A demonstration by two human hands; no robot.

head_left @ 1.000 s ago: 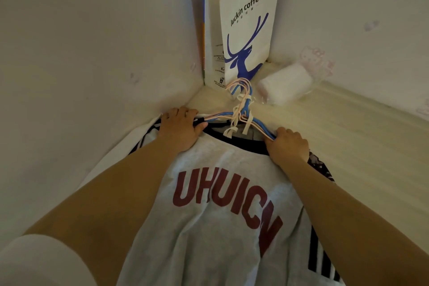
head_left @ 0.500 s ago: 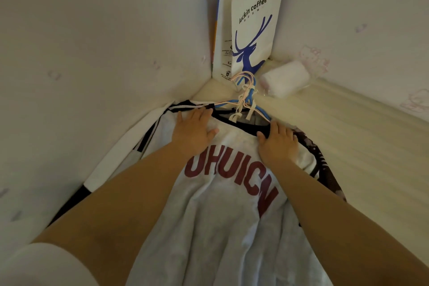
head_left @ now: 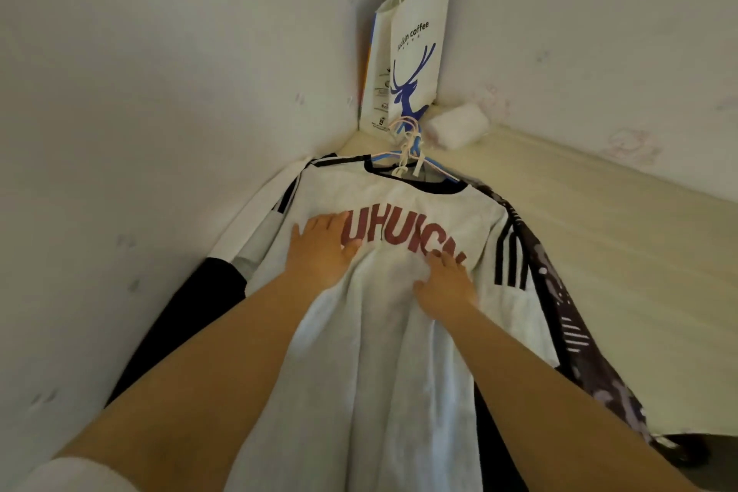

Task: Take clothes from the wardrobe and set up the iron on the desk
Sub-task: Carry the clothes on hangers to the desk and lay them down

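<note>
**Two hands flat on the jersey, iron nowhere in view**

Both palms press on the white jersey [head_left: 399, 292] with red "UHUICN" lettering. Left hand [head_left: 323, 248]: fingers straight and spread, lying on the fabric at the start of the lettering, nothing gripped. Right hand [head_left: 447, 284]: fingers only lightly bent, resting on a fold just below the lettering's end; no pinch visible.

Jersey tops a stack of garments on the pale desk [head_left: 619, 252]. Hangers [head_left: 411, 156] remain in the collars, just beyond the fingertips. Farther past them, in the wall corner: luckin coffee paper bag [head_left: 415, 64], white roll [head_left: 457, 126] beside it.

Status, my read: clothes-from-wardrobe part looks done, stack is laid out. Iron setup not started; no iron or cord visible. Hangers probably need to come out first.
</note>
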